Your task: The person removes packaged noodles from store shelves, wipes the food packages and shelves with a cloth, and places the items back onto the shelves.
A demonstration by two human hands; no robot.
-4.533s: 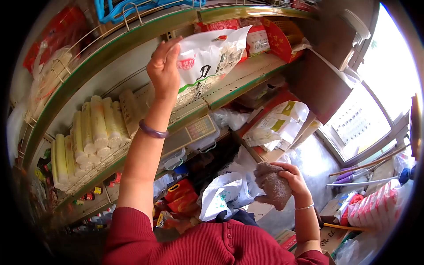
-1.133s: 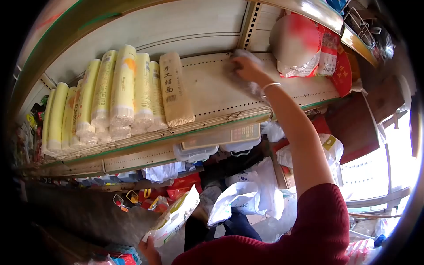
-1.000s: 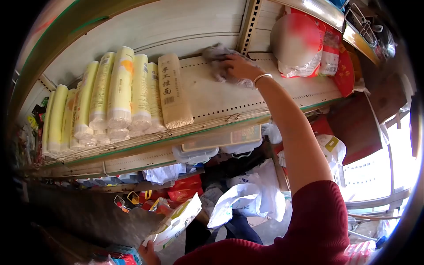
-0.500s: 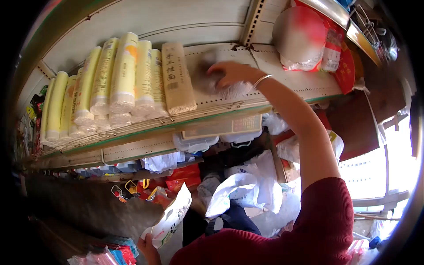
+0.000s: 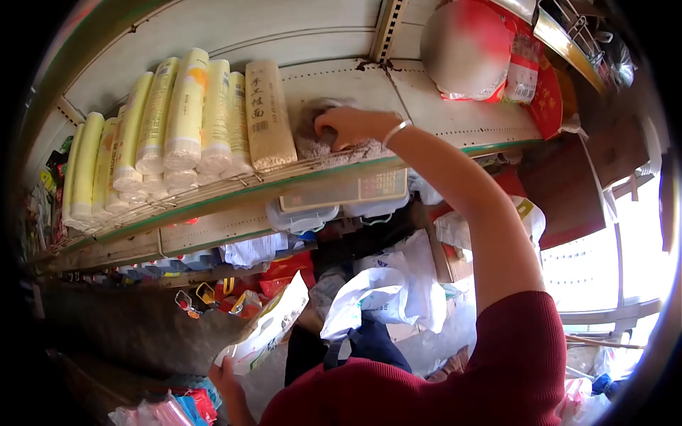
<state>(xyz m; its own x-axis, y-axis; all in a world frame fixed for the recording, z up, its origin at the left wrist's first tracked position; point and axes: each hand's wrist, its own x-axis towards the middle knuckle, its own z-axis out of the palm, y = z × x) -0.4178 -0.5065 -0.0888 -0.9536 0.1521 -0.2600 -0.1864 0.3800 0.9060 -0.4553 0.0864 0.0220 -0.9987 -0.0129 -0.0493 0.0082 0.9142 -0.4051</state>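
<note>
My right hand (image 5: 347,128), with a bangle at the wrist, presses a crumpled greyish cloth (image 5: 316,142) against the shelf (image 5: 469,117). Its fingers are closed on the cloth, just right of a paper-wrapped block of dried noodles (image 5: 268,117). Low at the left, my left hand (image 5: 226,380) grips one end of a flat white packet (image 5: 266,334) with dark and green print. What the packet contains does not show.
Yellow-wrapped noodle rolls (image 5: 186,110) stand stacked on the shelf's left. At its right end sit a large red-and-white round package (image 5: 465,50) and a red box (image 5: 545,99). Below are plastic bins (image 5: 376,206) and white bags (image 5: 398,284).
My right hand has slid the cloth slightly left and toward the shelf's front edge; its motion blur is gone. The view has shifted a little. My left hand still holds the packet.
</note>
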